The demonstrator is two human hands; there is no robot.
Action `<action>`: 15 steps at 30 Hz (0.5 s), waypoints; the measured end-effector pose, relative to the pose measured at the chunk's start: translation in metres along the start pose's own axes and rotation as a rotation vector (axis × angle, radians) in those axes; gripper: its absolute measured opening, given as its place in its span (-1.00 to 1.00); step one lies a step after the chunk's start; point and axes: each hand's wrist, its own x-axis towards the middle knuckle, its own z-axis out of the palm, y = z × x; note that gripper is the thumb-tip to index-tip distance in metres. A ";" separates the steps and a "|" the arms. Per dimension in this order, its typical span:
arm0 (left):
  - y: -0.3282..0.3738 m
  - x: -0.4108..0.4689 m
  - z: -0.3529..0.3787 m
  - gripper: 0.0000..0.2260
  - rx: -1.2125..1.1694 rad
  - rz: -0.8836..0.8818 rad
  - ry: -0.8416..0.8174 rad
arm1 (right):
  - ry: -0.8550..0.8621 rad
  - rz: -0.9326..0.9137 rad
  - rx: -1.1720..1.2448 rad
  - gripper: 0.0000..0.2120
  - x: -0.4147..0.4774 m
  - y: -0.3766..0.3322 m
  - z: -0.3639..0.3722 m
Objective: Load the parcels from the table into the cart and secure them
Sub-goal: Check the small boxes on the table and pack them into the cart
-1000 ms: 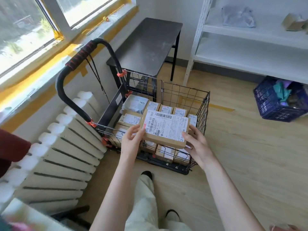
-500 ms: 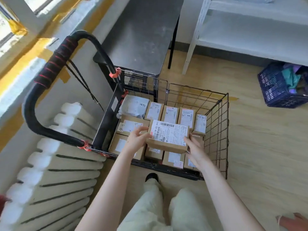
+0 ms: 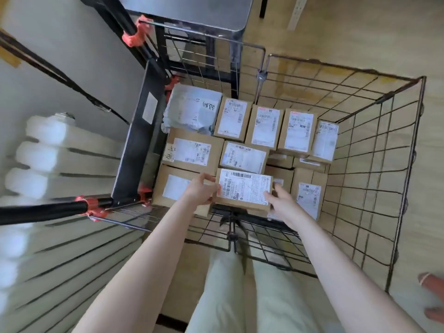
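Note:
I look straight down into a black wire-mesh cart (image 3: 374, 150) packed with several labelled cardboard parcels. A brown box with a large white shipping label (image 3: 243, 189) sits low at the cart's near edge, on top of other boxes. My left hand (image 3: 200, 189) grips its left end and my right hand (image 3: 280, 200) holds its right end. A white plastic mailer (image 3: 192, 108) lies in the far left corner of the cart. Behind the box, a row of small cartons (image 3: 266, 127) stands side by side.
The cart's black handle with orange clamps (image 3: 92, 207) reaches left over a white radiator (image 3: 48, 164). A dark metal table (image 3: 192, 10) stands just beyond the cart. Wooden floor lies to the right, with someone's toes (image 3: 432, 284) at the lower right edge. My light trousers (image 3: 240, 296) show below.
I have lowered the labelled box further into the cart, down to the near edge on top of other parcels. My head has tilted down and moved closer over the cart.

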 end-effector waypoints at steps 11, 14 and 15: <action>-0.006 0.068 0.025 -0.68 0.124 0.081 0.113 | 0.103 0.067 -0.082 -0.54 0.064 0.017 0.020; -0.011 0.077 0.029 -0.68 0.214 0.131 0.151 | 0.171 0.064 -0.100 -0.53 0.072 0.022 0.027; -0.013 0.079 0.030 -0.68 0.234 0.143 0.164 | 0.192 0.056 -0.121 -0.52 0.074 0.024 0.029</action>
